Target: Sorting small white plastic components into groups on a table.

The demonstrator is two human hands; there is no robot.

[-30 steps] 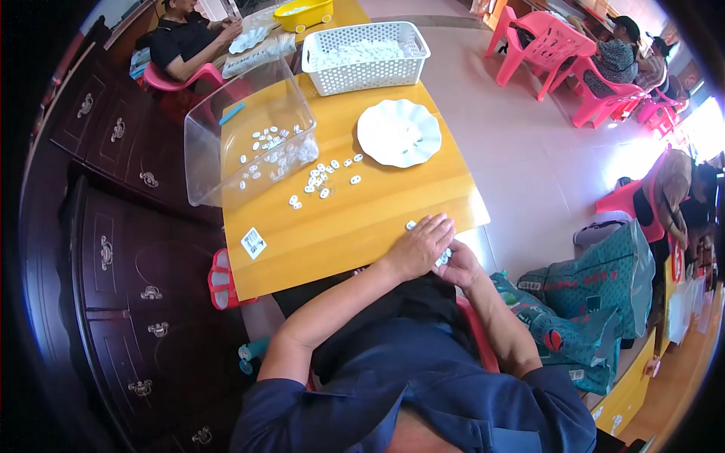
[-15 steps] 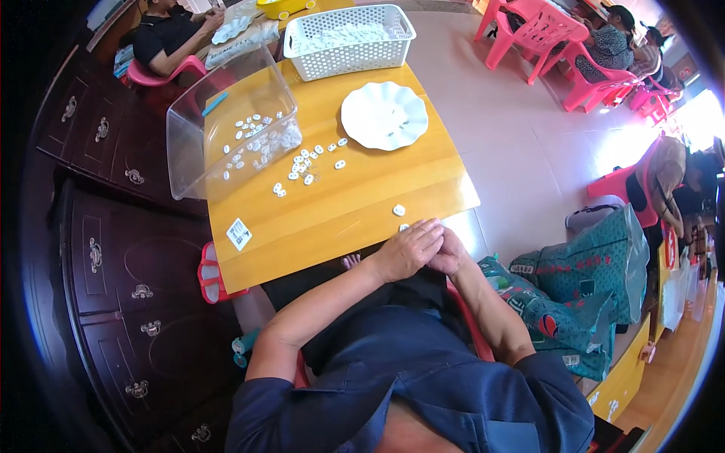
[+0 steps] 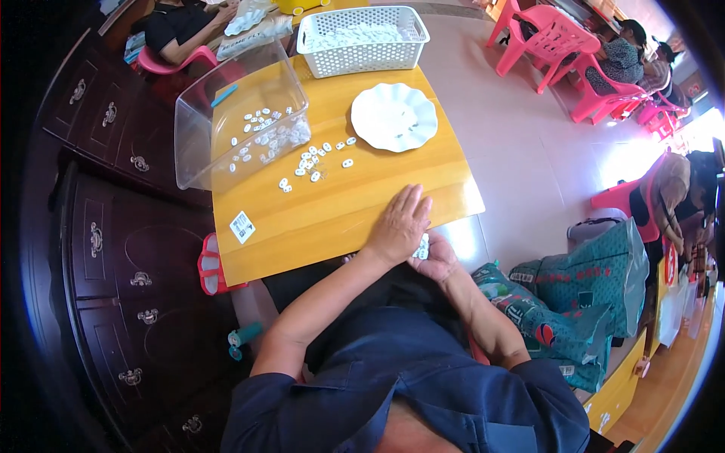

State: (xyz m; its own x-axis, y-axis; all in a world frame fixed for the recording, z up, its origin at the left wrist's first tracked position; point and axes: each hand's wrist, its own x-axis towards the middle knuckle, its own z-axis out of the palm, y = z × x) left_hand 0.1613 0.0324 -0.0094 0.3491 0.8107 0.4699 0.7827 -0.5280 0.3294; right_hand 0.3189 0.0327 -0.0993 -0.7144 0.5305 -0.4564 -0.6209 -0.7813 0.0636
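Observation:
At the near edge of the yellow wooden table (image 3: 340, 219), my left hand (image 3: 400, 226) lies palm down with its fingers stretched out over the tabletop. Just below that edge, my right hand (image 3: 440, 260) is turned up and cupped, holding small white pieces (image 3: 421, 248). More white oval pieces with dark marks (image 3: 310, 161) lie scattered mid-table. Others sit inside a clear plastic bin (image 3: 189, 155), along with a blue strip-like tool (image 3: 224, 96). A white scalloped plate (image 3: 385, 98) with a few tiny bits on it stands at the far right of the table.
A white perforated basket (image 3: 362, 62) full of white pieces stands at the far edge. Dark wooden drawers (image 3: 121, 249) flank the left side. Green sacks (image 3: 581, 264) stand on the right. Pink chairs (image 3: 540, 38) and other seated people are farther off.
My hands have parted: the left has slid forward onto the tabletop, the right has turned palm up. Two loose pieces near the edge are gone from there; white pieces show in my right palm.

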